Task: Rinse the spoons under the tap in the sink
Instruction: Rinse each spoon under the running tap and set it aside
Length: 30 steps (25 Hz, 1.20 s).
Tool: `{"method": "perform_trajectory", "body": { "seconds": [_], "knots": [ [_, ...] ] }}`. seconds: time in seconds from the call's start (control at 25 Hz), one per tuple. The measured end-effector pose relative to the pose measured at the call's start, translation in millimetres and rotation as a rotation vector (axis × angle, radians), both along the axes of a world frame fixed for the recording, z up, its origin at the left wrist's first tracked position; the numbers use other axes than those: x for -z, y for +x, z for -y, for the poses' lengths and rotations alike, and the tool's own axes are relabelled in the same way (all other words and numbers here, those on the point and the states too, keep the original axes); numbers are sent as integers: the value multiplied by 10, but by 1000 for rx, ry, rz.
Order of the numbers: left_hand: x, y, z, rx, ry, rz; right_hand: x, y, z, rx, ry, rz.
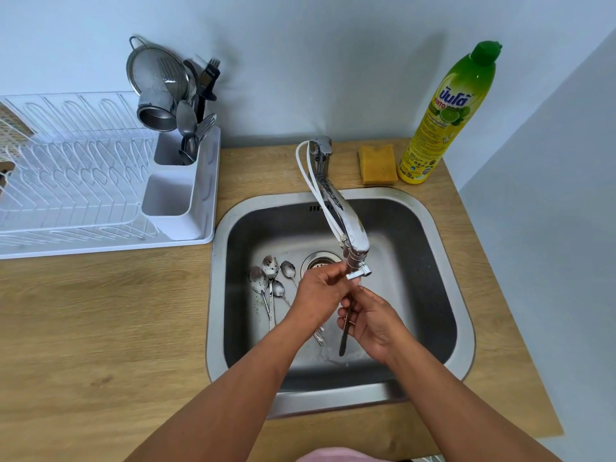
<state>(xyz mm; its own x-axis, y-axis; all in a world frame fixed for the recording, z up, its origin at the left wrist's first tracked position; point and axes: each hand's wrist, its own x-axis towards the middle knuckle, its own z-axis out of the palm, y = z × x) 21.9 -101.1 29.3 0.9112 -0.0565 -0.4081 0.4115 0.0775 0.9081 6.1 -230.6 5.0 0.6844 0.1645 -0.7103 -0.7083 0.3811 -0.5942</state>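
Note:
Both my hands meet over the steel sink (443, 261), right under the tap's spout (356, 248). My right hand (373, 323) is shut on a spoon (344, 338) whose dark handle points down below my fingers. My left hand (320, 293) closes around the upper end of that same spoon, hiding its bowl. Several dirty spoons (270, 281) lie on the sink floor to the left of the drain (320, 261), speckled with dark bits. Whether water runs from the tap I cannot tell.
A white dish rack (76, 181) stands on the wooden counter at the left, with a cutlery holder (180, 151) full of utensils. A yellow sponge (377, 164) and a green dish soap bottle (450, 115) sit behind the sink at the right.

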Motion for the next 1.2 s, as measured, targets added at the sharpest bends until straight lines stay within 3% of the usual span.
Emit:
{"method": "perform_trajectory", "body": {
  "seconds": [0.16, 0.32, 0.4, 0.52, 0.64, 0.76, 0.88, 0.96, 1.08, 1.2],
  "knots": [
    [94, -88, -102, -84, -34, -12, -21, -1, 10, -76, 119, -6],
    [133, -144, -184, -201, -24, -20, -6, -12, -104, -108, -19, 35],
    [127, -141, -165, -165, 25, 14, 35, -20, -141, -15, -52, 29],
    [144, -131, -115, -73, 93, -6, 62, -59, -108, 13, 88, 12],
    [186, -157, -78, -22, 43, -101, 54, -36, -69, 13, 123, 32],
    [285, -238, -102, -50, 36, -174, 96, 35, -65, 89, -85, 14],
    [408, -320, -227, -61, 94, -253, 154, 89, -48, -57, -318, 111],
    [505, -317, -361, -115, 204, -294, 238, 103, -34, -178, -418, 136],
    [692, -251, -588, -208, 434, -371, 450, 175, 75, -183, -681, 68],
    [822, -81, -669, -91, 664, -381, 606, 343, 253, -146, -954, 9]
  ]
}}
